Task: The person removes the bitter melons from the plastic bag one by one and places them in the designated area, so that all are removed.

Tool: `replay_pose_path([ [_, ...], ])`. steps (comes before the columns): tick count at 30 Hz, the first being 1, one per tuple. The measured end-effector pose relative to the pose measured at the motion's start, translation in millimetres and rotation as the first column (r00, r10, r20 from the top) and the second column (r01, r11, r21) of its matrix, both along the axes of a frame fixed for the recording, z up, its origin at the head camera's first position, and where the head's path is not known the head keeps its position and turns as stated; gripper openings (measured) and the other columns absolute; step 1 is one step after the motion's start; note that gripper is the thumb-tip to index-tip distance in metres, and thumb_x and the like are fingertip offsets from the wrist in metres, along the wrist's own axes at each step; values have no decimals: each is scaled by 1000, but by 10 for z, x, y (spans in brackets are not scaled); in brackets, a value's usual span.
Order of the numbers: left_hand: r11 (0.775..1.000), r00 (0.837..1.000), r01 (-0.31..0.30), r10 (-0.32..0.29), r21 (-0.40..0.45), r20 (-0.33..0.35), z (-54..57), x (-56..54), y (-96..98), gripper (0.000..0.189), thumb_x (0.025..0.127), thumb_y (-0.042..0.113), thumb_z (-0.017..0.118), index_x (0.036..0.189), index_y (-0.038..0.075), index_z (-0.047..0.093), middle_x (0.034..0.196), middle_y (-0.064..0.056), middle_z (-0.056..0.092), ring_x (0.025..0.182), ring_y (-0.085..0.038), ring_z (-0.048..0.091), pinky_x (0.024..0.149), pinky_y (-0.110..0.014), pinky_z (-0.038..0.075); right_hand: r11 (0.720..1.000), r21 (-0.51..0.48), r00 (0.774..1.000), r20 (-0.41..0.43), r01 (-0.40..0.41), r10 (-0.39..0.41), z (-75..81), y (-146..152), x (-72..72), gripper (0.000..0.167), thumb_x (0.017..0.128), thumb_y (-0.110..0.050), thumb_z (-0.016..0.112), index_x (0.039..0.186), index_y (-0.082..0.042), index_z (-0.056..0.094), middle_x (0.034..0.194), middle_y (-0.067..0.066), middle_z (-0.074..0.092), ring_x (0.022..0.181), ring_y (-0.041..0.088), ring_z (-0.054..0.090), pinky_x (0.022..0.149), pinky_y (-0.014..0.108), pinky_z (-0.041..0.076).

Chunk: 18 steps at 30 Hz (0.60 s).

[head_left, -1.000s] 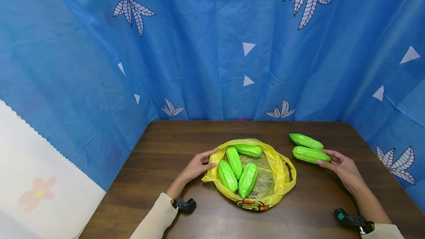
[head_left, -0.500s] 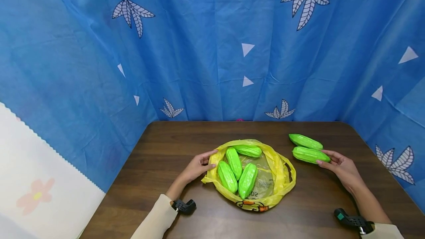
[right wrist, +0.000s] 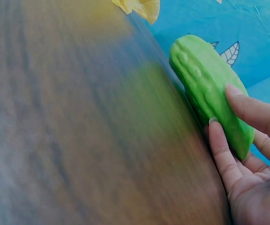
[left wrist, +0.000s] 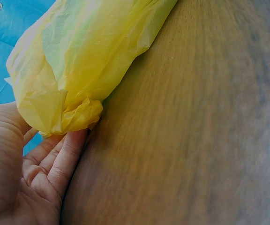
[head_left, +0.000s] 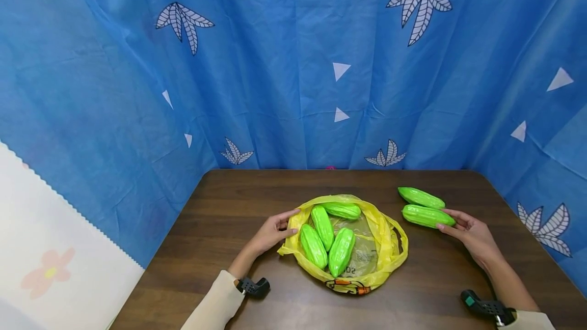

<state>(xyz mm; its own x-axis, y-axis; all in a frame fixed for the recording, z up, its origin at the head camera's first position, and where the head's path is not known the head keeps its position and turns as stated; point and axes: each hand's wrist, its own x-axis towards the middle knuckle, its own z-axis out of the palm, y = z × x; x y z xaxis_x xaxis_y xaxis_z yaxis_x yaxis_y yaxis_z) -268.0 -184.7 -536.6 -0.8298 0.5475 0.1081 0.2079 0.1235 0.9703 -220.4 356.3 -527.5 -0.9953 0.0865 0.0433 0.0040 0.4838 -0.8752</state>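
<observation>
A yellow plastic bag [head_left: 386, 238] stands with its mouth wide on the table, several bright green bitter melons [head_left: 341, 252] lying inside. At its left rim, my left hand [head_left: 273, 230] holds the plastic between thumb and fingers; the left wrist view shows the fingertips under the crumpled bag side [left wrist: 93, 65]. To the right of the bag, my right hand [head_left: 474, 233] grips the end of another bitter melon [head_left: 424, 216], which has a ribbed, bumpy skin [right wrist: 210, 84] in the right wrist view. Just behind it lies one more bitter melon [head_left: 419, 197], untouched.
Everything stands on a dark brown wooden table [head_left: 243, 197] with rounded back corners. A blue patterned curtain [head_left: 293, 65] hangs behind and at both sides. White flowered cloth [head_left: 50, 248] hangs at the left. The bag's handle loop [head_left: 402, 243] points toward the right hand.
The whole head view has shifted slightly, so things sit a little lower in it. Both hands, the bag and the bitter melons keep their places on the table.
</observation>
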Motion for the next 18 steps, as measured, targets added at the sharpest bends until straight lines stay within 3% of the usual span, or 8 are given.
replay_pose_path([
  [2, 1000, 1000, 4, -4, 2, -7, 3, 3, -1, 59, 99, 8, 66, 154, 3, 43, 145, -25, 54, 108, -23, 69, 84, -34, 60, 1000, 5, 1000, 1, 4, -4, 1, 2, 2, 66, 96, -37, 72, 147, -2, 50, 155, 36, 32, 114, -8, 48, 78, 4, 45],
  [4, 1000, 1000, 4, -4, 0, -11, 8, 5, -1, 59, 99, 9, 66, 154, 3, 43, 144, -25, 54, 107, -23, 69, 83, -33, 60, 1000, 11, 1000, 3, 8, -8, 3, 1, 0, 66, 96, -37, 72, 148, -2, 50, 156, 35, 32, 128, 9, 51, 78, 3, 45],
  [7, 1000, 1000, 1, -1, -1, -7, 10, 2, -4, 59, 99, 9, 66, 154, 4, 43, 142, -24, 56, 107, -22, 69, 83, -32, 60, 1000, 11, 1000, 6, 11, -11, 7, -1, -4, 67, 97, -38, 71, 149, -4, 48, 157, 34, 30, 142, 37, 41, 78, 2, 43],
  [9, 1000, 1000, -3, 3, 0, 0, 12, 1, -4, 59, 99, 8, 66, 154, 5, 44, 140, -24, 57, 106, -22, 70, 82, -32, 60, 1000, 7, 1000, 6, 13, -13, 8, -1, -4, 67, 97, -38, 71, 150, -4, 48, 157, 34, 30, 142, 44, 36, 78, 2, 42],
  [12, 1000, 1000, -3, 3, 5, 3, 6, -1, -4, 59, 99, 7, 66, 154, 4, 43, 139, -25, 58, 106, -23, 70, 82, -32, 60, 1000, 1, 1000, -6, 21, -21, 3, 1, 3, 66, 96, -37, 71, 150, -5, 49, 158, 31, 32, 140, 26, 45, 79, 3, 43],
  [15, 1000, 1000, 2, -2, 8, 3, 1, -3, -3, 59, 99, 7, 66, 154, 4, 43, 141, -25, 56, 106, -23, 69, 82, -32, 60, 999, -5, 999, -27, 32, -32, -12, 3, 10, 64, 96, -36, 72, 148, -6, 52, 156, 23, 40, 123, -2, 49, 80, 3, 45],
  [18, 1000, 1000, 5, -5, 8, 3, 1, 1, -3, 60, 99, 7, 66, 154, 4, 43, 142, -25, 56, 107, -22, 69, 82, -32, 60, 999, -16, 998, -40, 39, -40, -27, 5, 11, 64, 95, -36, 73, 148, -5, 52, 152, 16, 44, 113, -13, 45, 80, 3, 44],
])
